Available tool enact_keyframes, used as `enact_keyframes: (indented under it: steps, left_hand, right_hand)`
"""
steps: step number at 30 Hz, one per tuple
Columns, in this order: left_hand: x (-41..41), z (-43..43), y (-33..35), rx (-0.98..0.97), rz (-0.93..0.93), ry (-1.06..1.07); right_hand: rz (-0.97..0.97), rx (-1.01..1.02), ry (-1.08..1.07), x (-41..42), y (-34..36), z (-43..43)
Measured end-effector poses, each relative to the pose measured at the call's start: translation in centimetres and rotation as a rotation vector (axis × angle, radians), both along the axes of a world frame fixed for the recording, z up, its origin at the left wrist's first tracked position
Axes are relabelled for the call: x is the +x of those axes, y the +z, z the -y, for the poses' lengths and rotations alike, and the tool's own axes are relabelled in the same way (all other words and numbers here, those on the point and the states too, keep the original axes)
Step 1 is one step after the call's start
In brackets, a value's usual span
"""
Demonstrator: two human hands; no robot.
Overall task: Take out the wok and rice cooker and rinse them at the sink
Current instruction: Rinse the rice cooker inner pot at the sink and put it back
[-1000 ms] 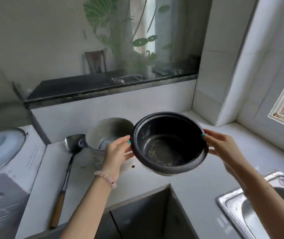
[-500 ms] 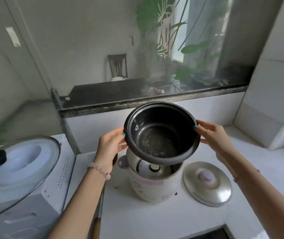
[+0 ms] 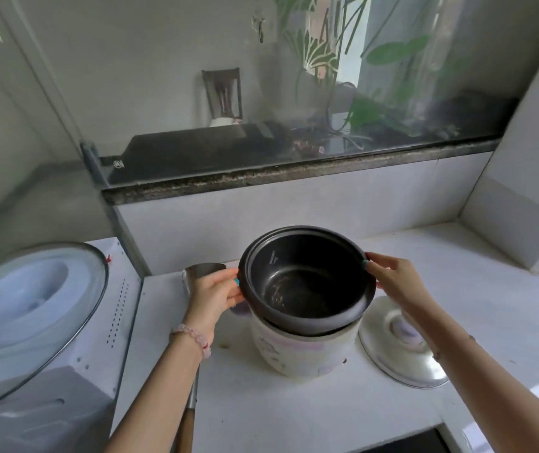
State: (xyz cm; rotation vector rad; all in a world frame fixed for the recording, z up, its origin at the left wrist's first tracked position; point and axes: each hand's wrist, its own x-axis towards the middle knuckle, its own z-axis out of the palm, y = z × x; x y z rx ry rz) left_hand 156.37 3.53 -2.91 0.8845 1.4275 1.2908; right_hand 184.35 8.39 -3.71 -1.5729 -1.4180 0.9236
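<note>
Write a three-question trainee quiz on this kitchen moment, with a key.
1. True or false: both hands grip the black pot's rim.
2. The metal lid lies on which side of the cooker? A. person's left B. person's right C. on top
3. Fill in: the pot sits tilted in the cooker's ____.

Key: 1. true, left hand and right hand. 2. B. 3. mouth.
</note>
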Motion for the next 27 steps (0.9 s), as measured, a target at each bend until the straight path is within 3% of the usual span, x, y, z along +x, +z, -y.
enact_keyframes:
  steps: [3, 7, 12, 22, 27]
  left_hand:
    - [0.4, 0.2, -0.6, -0.039, -0.016, 0.030]
    - [0.9, 0.9, -1.6, -0.072, -0.173, 0.041]
    - [1.0, 1.3, -2.4, -0.068, -0.602, 0.064]
    - [1.2, 1.3, -2.8, -0.051, -0.643, -0.006]
    - [1.1, 2.2, -3.1, -0.023, -0.661, 0.053]
  right_hand:
    - [0.084, 0.014, 0.026, 0.2, -0.7, -0.4]
    - [0.208, 0.037, 0.079, 0.7, -1.4, -0.7]
    - [0.297, 0.048, 0.108, 1.3, -2.7, -1.2]
    - [0.364, 0.025, 0.152, 1.8, -2.7, -1.2]
    - [0.216, -0.015, 0.042, 5.0, -3.8, -1.0]
